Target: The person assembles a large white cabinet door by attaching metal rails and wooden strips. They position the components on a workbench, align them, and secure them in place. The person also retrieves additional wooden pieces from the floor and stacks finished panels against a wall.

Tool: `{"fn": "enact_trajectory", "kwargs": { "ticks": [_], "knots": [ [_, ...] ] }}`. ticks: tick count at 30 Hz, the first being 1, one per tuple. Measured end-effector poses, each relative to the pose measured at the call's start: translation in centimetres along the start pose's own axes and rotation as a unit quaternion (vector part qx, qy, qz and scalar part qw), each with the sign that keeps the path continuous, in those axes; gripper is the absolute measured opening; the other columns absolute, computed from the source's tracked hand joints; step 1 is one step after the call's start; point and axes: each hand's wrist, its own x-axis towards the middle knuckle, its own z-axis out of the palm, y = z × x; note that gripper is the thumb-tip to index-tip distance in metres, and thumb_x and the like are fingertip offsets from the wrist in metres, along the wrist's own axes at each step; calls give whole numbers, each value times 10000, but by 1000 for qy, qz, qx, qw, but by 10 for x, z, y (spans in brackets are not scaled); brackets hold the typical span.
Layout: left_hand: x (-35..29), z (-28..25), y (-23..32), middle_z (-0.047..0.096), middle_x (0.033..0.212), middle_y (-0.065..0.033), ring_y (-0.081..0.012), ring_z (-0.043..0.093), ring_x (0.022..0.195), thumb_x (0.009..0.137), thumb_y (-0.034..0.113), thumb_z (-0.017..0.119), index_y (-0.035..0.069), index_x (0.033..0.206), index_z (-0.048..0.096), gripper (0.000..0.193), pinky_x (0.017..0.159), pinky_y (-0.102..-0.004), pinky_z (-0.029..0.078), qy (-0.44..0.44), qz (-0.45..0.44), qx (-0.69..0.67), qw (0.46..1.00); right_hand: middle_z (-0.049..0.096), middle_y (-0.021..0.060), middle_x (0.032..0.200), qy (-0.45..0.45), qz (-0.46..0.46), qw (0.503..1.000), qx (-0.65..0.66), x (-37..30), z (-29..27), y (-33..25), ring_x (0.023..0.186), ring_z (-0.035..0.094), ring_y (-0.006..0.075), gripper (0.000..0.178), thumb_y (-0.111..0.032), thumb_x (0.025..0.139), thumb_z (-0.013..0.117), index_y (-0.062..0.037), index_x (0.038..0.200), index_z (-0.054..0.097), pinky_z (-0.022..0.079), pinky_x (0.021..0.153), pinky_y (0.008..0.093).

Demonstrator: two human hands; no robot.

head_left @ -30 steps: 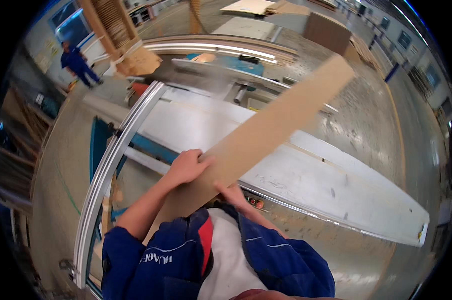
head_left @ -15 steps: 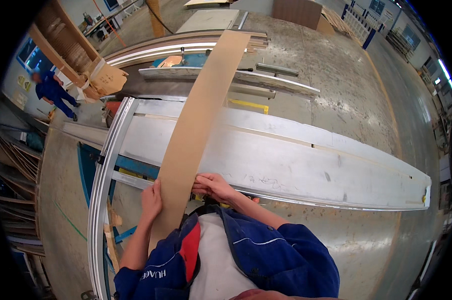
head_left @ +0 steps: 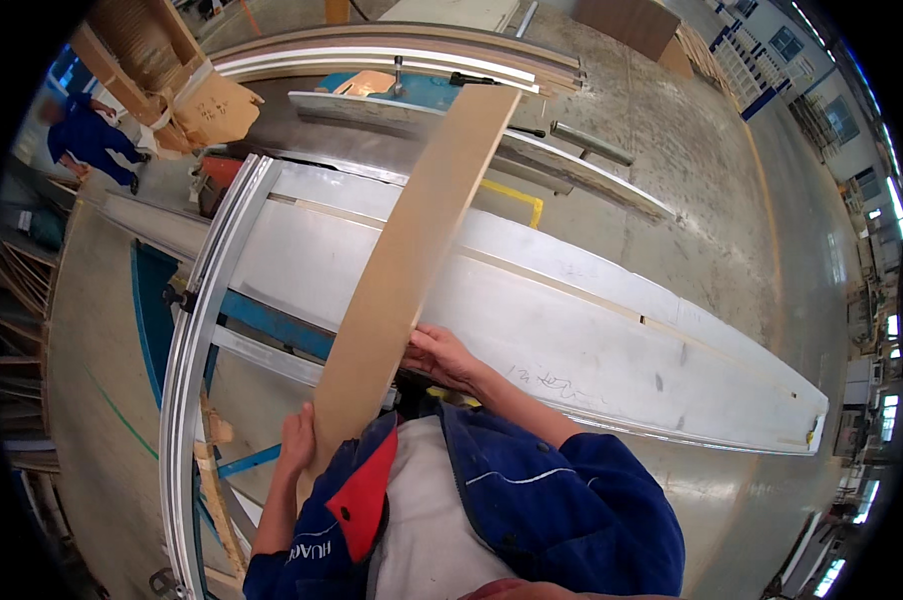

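A long, narrow brown board (head_left: 397, 255) slants away from my body, raised above a silver machine table (head_left: 542, 315). My left hand (head_left: 298, 436) grips the board's left edge close to my jacket, its fingers partly hidden behind the board. Farther along, my right hand (head_left: 440, 355) holds the right edge, with fingers curled under it. The board's near end is hidden against my jacket, while its far end reaches over the machine's back part.
A grooved aluminium fence (head_left: 204, 330) crosses the table's left side. Long strips (head_left: 392, 45) lie stacked behind, near a metal rail (head_left: 592, 165). A co-worker in blue (head_left: 92, 140) stands far left beside a wooden frame (head_left: 122, 80). A yellow bracket (head_left: 527, 195) sits behind the table.
The board has tilted somewhat, and its far end now shows lower and farther right. My left hand sits lower along its edge; the right has shifted slightly right. The whole view has turned.
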Motion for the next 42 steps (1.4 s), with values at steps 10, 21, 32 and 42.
{"fn": "enact_trajectory", "kwargs": {
  "ticks": [10,21,32,42],
  "knots": [
    [32,8,93,571,780,-359,-545,570,793,1066,387,423,-113,855,628,579,669,-521,447,-59,115,34,991,566,110,1404,174,-15,984,29,-21,-4,3,1279,566,233,509,-363,1049,545,-15,1412,464,485,1068,420],
    [12,109,228,631,783,-278,-452,628,778,920,560,620,-48,785,651,624,667,-494,478,-175,193,181,948,565,131,1402,388,-267,870,145,-163,-78,-53,1293,540,278,568,-411,1040,549,5,1415,456,431,1104,455],
    [-48,225,262,692,793,-208,-396,682,788,790,797,597,30,744,707,776,697,-491,531,-103,269,323,902,547,80,1434,431,-378,810,121,-429,-229,-126,1294,537,282,546,-482,1067,430,-88,1441,475,459,1090,461],
    [-28,270,394,710,813,-203,-393,694,806,738,781,647,18,715,703,766,745,-487,544,-92,391,325,856,569,66,1390,469,-380,793,84,-539,-322,-126,1238,570,279,509,-500,1045,443,-122,1376,525,521,1022,449]
  ]
}}
